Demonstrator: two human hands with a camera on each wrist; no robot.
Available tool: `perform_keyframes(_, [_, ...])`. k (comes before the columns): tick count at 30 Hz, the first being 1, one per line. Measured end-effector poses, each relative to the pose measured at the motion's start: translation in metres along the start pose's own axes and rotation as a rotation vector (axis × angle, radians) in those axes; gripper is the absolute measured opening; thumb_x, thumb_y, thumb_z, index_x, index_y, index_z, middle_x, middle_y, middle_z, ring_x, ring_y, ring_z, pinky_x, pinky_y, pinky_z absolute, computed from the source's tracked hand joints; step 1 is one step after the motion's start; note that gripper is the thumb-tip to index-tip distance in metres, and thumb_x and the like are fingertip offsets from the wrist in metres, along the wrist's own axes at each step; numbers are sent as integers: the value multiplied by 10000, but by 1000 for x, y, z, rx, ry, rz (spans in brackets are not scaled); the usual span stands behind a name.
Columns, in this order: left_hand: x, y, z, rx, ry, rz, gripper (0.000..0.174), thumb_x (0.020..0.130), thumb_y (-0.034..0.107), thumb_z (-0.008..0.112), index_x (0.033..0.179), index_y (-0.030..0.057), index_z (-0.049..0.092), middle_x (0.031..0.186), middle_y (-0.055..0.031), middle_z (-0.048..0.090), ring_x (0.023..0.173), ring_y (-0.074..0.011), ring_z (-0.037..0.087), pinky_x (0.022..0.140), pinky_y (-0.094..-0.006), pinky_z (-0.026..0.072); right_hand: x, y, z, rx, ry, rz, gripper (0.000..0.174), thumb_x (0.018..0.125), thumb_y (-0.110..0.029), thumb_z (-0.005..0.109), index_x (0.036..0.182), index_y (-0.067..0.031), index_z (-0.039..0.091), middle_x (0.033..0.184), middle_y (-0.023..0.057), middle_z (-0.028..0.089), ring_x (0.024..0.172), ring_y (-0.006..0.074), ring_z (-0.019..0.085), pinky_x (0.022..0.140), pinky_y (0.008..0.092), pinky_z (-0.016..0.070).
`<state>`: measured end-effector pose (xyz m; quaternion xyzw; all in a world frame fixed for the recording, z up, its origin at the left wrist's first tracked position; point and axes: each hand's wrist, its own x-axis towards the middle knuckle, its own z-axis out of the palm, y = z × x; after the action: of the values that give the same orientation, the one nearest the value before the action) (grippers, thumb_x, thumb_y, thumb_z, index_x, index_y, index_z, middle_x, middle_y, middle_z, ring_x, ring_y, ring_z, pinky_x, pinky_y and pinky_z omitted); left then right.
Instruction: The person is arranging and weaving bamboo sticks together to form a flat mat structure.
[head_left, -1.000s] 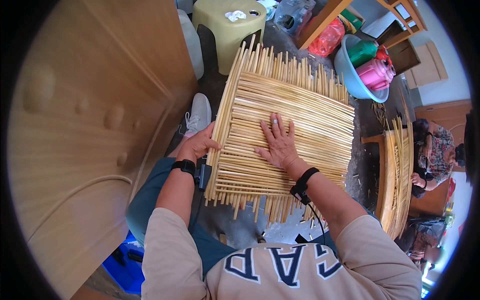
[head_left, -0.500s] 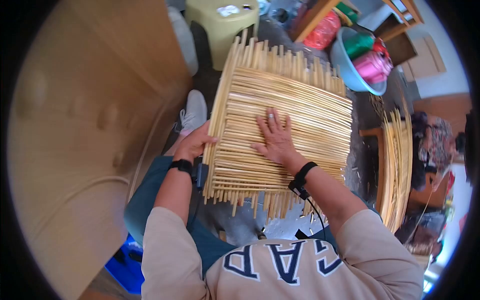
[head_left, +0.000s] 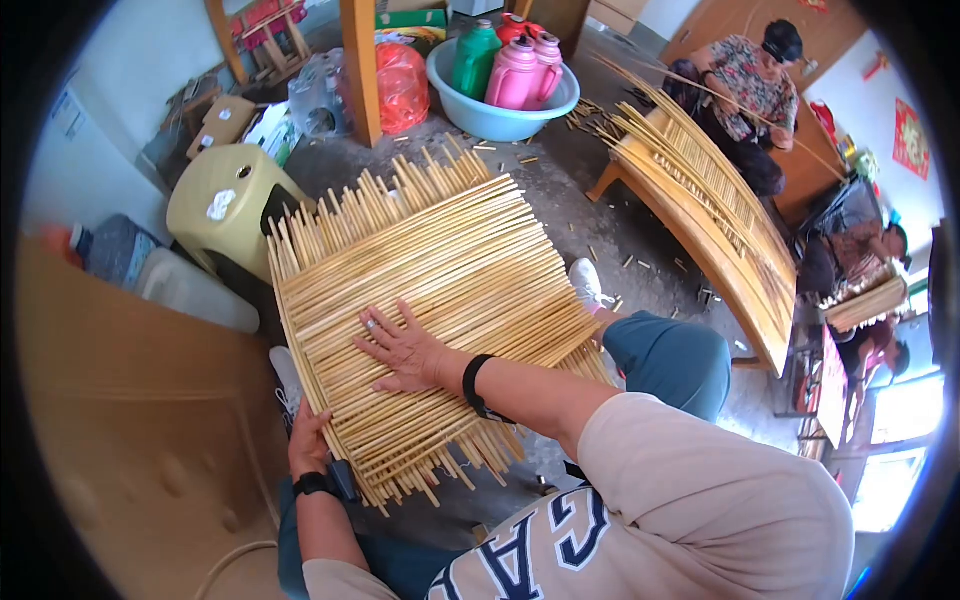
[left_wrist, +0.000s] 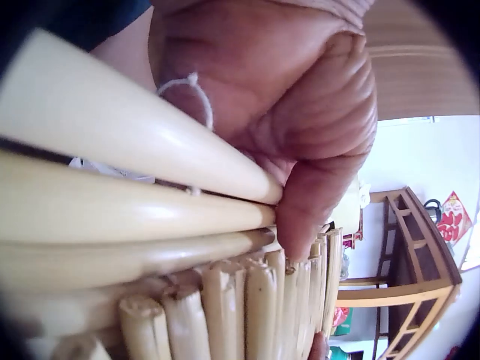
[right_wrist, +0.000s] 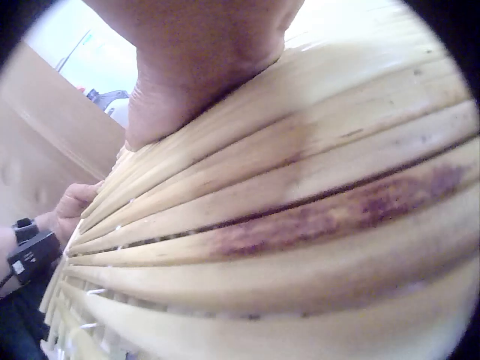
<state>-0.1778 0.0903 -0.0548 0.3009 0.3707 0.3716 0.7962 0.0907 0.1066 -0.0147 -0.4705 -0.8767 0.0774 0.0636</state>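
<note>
A panel of pale, straight reed-like sticks, laid side by side over a crosswise layer, lies before the person. Its left edge is gripped by the left hand, thumb on top. In the left wrist view that thumb presses against the cut stick ends, and a loop of white string shows by the palm. The right hand lies flat on the panel's upper face, fingers spread. Seen from the right wrist, the heel of that hand rests on the sticks, near one with a dark purple stain.
A wooden bench with more sticks stands at right, a seated person behind it. Ahead are a blue basin of thermos flasks and a yellow stool. A wooden panel borders the left; stick offcuts litter the floor.
The head view has swung right, bringing the bench and more people into view. The panel now appears turned and further left. Both hands keep about the same places on it.
</note>
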Motion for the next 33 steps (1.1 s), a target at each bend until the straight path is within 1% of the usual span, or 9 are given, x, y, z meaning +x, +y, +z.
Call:
perform_keyframes(10, [-1,4,10,148,86,-29,590,709,17,650,1240,20,392,1141,-123,535,1007,-239,550,850,-351,456,-3,3,-2,62,-25,-2,728,827,-583,344,1379,-126,217,1436,158,135,1344,295,43,1044,534,5])
perform_keyframes(15, [-3,8,27,141,236,-76,504,727,-83,574,1198,14,422,1110,-133,549,968,-253,566,813,-353,472,-8,10,-15,327,104,47,721,791,-423,535,1364,-98,241,1400,203,211,1327,328,117,1061,498,69])
perform_keyframes(19, [-2,5,25,197,276,-59,489,764,-86,539,1222,31,416,1077,-144,560,927,-255,582,743,-371,502,-45,43,-39,310,334,337,690,737,-291,626,1312,-61,324,1318,246,322,1235,378,287,1025,487,194])
perform_keyframes(22, [-3,7,33,192,287,-52,486,767,-85,541,1223,30,415,1068,-140,562,917,-250,586,716,-363,511,-100,113,-49,193,755,537,623,684,-199,680,1209,1,411,1202,233,438,1118,390,404,960,421,329])
perform_keyframes(26, [-8,9,43,170,344,-49,455,747,-123,516,1172,19,437,1057,-141,564,900,-262,587,746,-367,504,-181,190,-50,203,672,1056,578,731,-284,665,1161,42,457,1090,220,532,1029,364,487,879,402,396])
perform_keyframes(28, [-7,10,44,205,347,-45,449,752,-118,515,1171,20,435,1047,-141,566,885,-258,587,742,-364,501,-203,200,-58,984,170,1363,495,790,-366,617,1067,38,550,984,176,598,915,299,562,789,377,440])
perform_keyframes(29, [-9,9,45,234,384,-42,447,754,-116,515,1172,20,433,1045,-141,567,882,-257,588,741,-361,500,-210,198,-53,985,181,1368,495,790,-366,617,1067,38,550,984,176,598,915,299,562,789,377,440])
perform_keyframes(31, [-9,8,46,267,411,-27,446,757,-110,518,1175,18,427,1045,-145,568,879,-259,589,733,-362,502,-221,177,-47,1621,312,1271,460,863,-424,498,984,10,588,890,128,618,792,221,584,686,344,469])
perform_keyframes(33, [-10,9,46,276,398,-24,446,759,-105,522,1177,16,425,1045,-148,568,879,-260,590,727,-367,503,-221,179,-37,1636,341,1222,441,872,-421,482,967,-7,599,862,123,621,778,212,584,692,346,467])
